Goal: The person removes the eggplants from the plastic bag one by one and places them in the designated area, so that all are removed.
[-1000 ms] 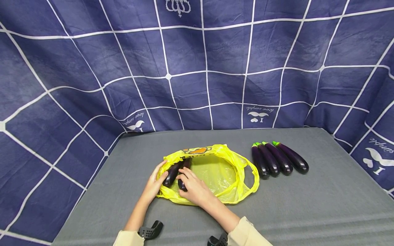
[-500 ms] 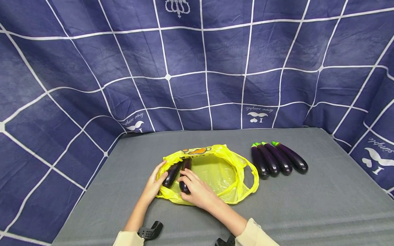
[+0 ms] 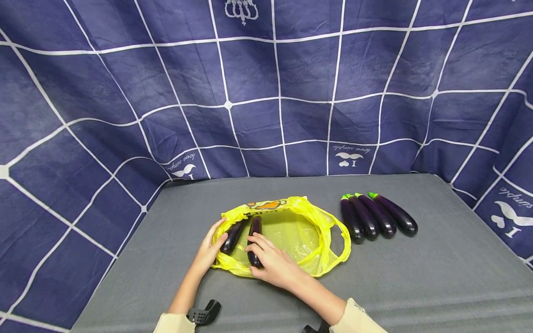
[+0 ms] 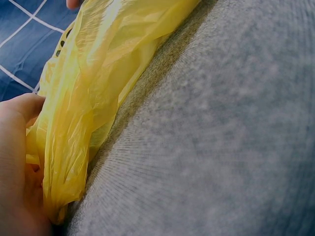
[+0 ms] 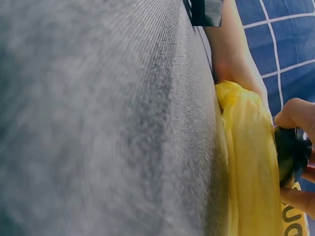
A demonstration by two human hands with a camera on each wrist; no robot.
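A yellow plastic bag [image 3: 314, 217] lies with its mouth spread wide on the grey table. At its left edge my left hand [image 3: 207, 252] grips the plastic, thumb over the rim; the left wrist view shows the bag's gathered side against that hand [image 4: 15, 157]. Inside the bag, my right hand [image 3: 275, 266] holds a dark purple eggplant [image 3: 255, 225] by its rounded near end. The right wrist view shows thumb and fingers around this eggplant [image 5: 290, 152], just past the bag's wall. Another eggplant [image 3: 233, 238] lies in the bag beside my left thumb.
Several eggplants [image 3: 376, 215] with green stem ends lie side by side on the grey table [image 3: 399, 273], right of the bag. A bag handle loop [image 3: 346, 240] reaches toward them. A blue curtain with white lines [image 3: 304, 115] hangs behind the table.
My right hand has shifted right and slightly toward me with the eggplant, widening the gap to the other eggplant in the bag. The left hand has stayed in place.
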